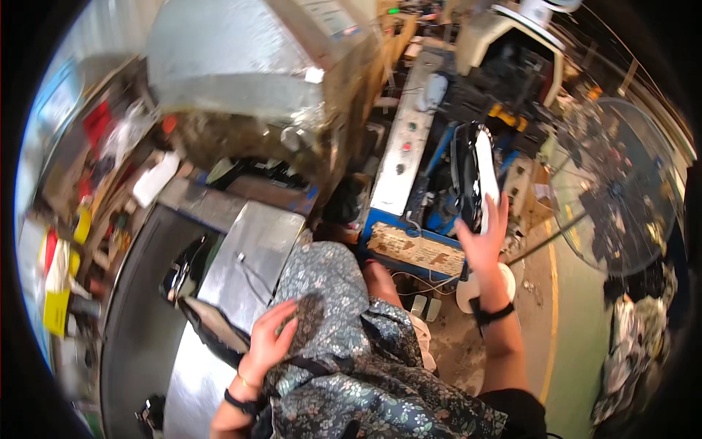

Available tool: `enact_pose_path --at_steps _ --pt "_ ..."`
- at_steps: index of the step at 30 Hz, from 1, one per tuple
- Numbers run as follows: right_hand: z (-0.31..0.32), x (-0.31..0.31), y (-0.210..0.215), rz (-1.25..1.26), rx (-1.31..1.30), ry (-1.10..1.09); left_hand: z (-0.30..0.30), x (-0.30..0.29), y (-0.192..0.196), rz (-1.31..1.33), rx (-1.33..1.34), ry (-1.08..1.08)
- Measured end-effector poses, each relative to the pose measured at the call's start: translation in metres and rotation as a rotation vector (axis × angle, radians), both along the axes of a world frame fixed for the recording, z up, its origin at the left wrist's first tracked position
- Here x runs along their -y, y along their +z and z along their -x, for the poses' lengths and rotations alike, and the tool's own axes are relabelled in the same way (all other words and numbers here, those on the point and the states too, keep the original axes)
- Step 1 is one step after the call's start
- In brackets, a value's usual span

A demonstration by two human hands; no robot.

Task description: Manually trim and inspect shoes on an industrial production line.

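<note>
My left hand (272,335) hovers over my lap with its fingers stretched out, holding nothing. Close beside it, a black shoe (216,322) with a beige face showing lies on the shiny metal plate (256,234). My right hand (484,245) reaches forward with thumb and fingers spread. Just beyond its fingers, a glossy black shoe with a white sole (479,168) stands in the blue-framed machine (380,219). Whether the fingertips touch that shoe, I cannot tell. Another glossy black shoe (191,267) rests at the dark conveyor belt (135,329).
A large metal hood (234,66) rises over the belt's far end. Round-caged fan (618,183) stands on the right, near a heap of cloth (632,351). Foot pedals (425,307) sit on the floor below the machine. Cluttered shelves (88,212) line the left.
</note>
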State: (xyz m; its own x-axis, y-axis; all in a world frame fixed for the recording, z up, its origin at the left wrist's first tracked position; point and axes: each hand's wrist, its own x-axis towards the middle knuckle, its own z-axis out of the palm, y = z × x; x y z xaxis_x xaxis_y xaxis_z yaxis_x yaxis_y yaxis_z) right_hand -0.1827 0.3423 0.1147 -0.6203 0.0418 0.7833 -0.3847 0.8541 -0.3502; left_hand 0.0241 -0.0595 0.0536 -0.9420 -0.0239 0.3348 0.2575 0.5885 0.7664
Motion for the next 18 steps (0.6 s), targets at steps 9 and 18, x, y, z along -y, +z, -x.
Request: enact_pose_path --at_steps 9,18 --pt "-0.121 0.179 -0.035 0.156 0.655 1.278 0.054 0.007 0.028 -1.261 0.274 0.157" --pt "-0.112 0.167 -0.109 0.876 1.757 1.303 -0.042 0.036 0.014 0.089 0.301 0.238"
